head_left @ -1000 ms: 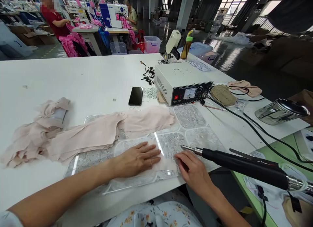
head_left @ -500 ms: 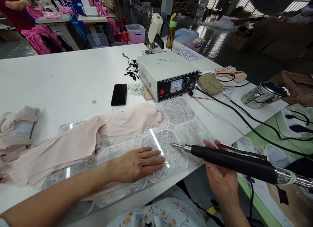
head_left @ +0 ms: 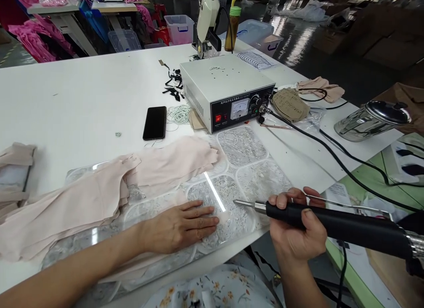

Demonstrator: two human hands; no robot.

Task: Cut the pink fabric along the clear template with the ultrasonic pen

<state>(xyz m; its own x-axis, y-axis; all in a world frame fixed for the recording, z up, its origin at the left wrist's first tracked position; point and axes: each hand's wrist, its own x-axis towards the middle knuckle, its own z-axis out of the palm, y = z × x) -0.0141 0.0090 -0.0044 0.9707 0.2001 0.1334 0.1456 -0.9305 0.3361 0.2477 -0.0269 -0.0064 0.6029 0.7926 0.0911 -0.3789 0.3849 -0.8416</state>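
My left hand (head_left: 180, 226) lies flat with its fingers stretched out on a clear, patterned plastic mat (head_left: 247, 146). My right hand (head_left: 296, 228) is wrapped around the black handle of a handheld ultrasonic welder (head_left: 344, 226). Its pointed metal tip hangs over the mat, right of my left fingertips. A thin metal strip runs along the upper side of the handle. Stacked pale pink fabric pieces (head_left: 82, 197) spread over the left and back of the mat. More pale pink fabric shows beneath my left hand and forearm.
A white control box (head_left: 228, 82) with a dial stands behind the mat, its black cable running right. Nearby are a phone (head_left: 154, 123), pale elastic loops (head_left: 179, 115), cardboard templates (head_left: 291, 104), a steel canister (head_left: 371, 122), a bottle (head_left: 232, 29) and wrapped fabric (head_left: 15, 173) at left.
My right fingers have closed around the welder's handle, which earlier rested against the more open hand. The view has tilted down slightly. My left hand stays flat on the mat.
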